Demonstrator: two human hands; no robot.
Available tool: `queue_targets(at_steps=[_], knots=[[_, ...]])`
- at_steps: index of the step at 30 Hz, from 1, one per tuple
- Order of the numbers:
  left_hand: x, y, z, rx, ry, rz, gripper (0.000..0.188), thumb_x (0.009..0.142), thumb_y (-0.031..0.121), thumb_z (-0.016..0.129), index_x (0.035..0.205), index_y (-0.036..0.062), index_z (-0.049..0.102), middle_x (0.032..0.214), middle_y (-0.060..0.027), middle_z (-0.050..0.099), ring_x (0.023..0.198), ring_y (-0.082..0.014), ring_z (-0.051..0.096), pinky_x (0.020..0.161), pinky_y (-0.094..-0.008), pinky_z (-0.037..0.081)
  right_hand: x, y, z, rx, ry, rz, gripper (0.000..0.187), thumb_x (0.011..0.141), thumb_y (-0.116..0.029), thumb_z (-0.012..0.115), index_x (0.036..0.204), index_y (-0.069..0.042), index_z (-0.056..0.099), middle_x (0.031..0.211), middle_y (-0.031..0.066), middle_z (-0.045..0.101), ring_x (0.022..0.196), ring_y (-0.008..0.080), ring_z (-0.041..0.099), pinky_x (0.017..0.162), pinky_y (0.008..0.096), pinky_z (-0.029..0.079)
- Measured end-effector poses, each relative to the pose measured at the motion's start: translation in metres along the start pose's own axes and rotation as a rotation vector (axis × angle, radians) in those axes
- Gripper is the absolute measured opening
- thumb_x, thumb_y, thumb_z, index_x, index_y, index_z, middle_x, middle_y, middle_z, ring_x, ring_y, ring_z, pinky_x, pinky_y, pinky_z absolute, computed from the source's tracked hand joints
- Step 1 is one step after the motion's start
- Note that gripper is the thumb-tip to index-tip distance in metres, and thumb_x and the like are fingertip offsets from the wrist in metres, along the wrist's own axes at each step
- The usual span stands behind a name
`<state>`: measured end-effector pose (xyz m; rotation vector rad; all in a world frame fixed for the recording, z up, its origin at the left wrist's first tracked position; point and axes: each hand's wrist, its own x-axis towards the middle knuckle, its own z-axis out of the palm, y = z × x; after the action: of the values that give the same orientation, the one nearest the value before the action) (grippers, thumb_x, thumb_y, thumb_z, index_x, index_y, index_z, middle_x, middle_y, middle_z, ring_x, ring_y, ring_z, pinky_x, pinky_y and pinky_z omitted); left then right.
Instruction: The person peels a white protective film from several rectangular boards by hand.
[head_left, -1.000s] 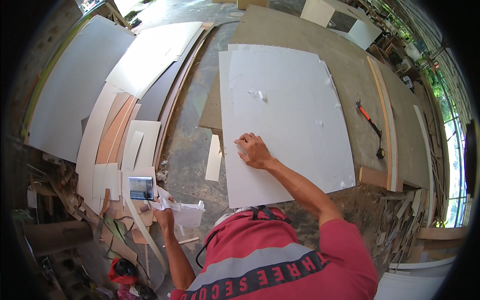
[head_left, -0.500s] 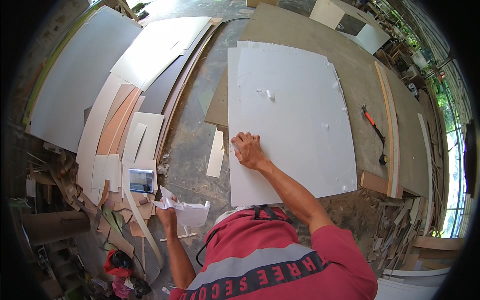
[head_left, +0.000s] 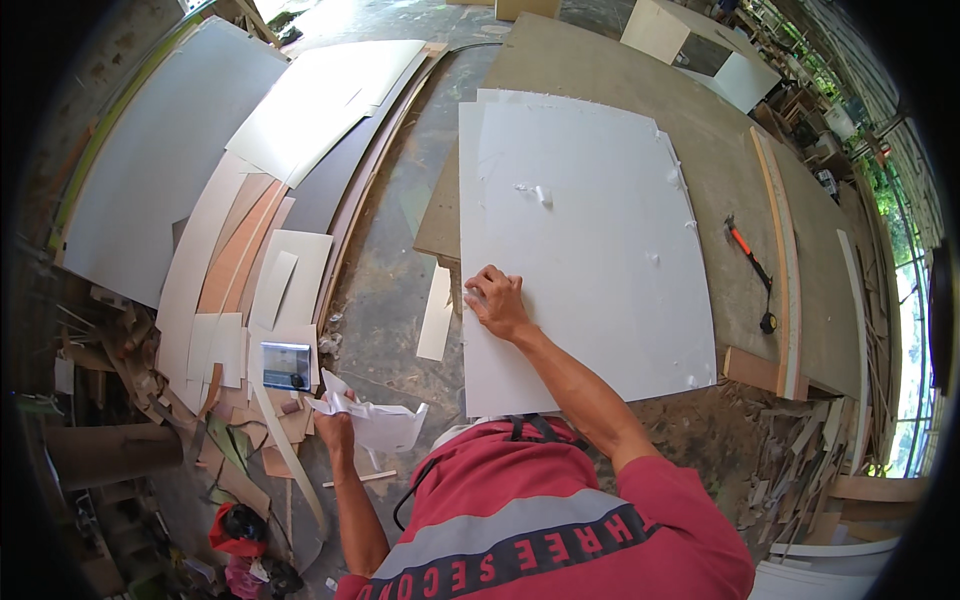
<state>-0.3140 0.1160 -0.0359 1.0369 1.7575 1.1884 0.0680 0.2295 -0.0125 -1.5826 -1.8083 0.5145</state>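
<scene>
My left hand is closed around a crumpled white sheet, which looks like paper or thin film and sticks out to the right of the fist. A large white panel lies in front of me on a brown board. At the panel's left edge, my right hand presses down with its fingers curled and drawn together. Whatever those fingers hold, if anything, is hidden. Small curled white scraps rest on the panel's surface, and more cling along its right edge.
Right of the panel lie an orange-handled hammer, a tape measure and a long wooden strip. Stacked sheets stand to the left, with a blue clear box on offcuts. Wood scraps are piled at lower right.
The view has shifted slightly. My right hand stays at the panel's left edge with its fingers a little changed in pose. My left hand still grips the crumpled sheet.
</scene>
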Motion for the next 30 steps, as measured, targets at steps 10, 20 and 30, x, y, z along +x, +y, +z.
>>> queue_targets(at_steps=[10,20,30], knots=[[-0.003,0.002,-0.004,0.094,-0.052,-0.003,0.014,0.094,0.011,0.074,0.092,-0.0010,0.066,0.081,-0.0008,0.065,0.074,-0.0095,0.055,0.065,-0.0301,0.046,-0.014,-0.029,0.012,-0.540,-0.347,-0.270,0.006,0.086,-0.010,0.063,0.090,-0.008,0.067,0.093,0.0082,0.062,0.094,0.0232,0.063,0.087,0.0468,0.041],[-0.006,0.006,-0.011,0.064,-0.033,0.041,0.010,0.096,0.007,0.071,0.092,-0.0006,0.066,0.082,0.0004,0.064,0.074,-0.0085,0.056,0.065,-0.0284,0.046,-0.060,-0.057,0.030,0.090,-0.109,-0.211,0.010,0.091,-0.014,0.068,0.097,-0.006,0.069,0.094,0.0126,0.066,0.088,0.0334,0.065,0.082,0.0441,0.048],[-0.011,-0.016,-0.013,0.093,-0.010,-0.041,0.015,0.095,0.013,0.074,0.090,-0.0013,0.070,0.079,-0.0002,0.067,0.073,-0.0093,0.056,0.064,-0.0304,0.046,-0.020,-0.027,0.029,-0.300,0.105,0.037,0.014,0.089,-0.018,0.072,0.092,-0.005,0.068,0.091,0.0098,0.065,0.090,0.0291,0.064,0.082,0.0437,0.043]])
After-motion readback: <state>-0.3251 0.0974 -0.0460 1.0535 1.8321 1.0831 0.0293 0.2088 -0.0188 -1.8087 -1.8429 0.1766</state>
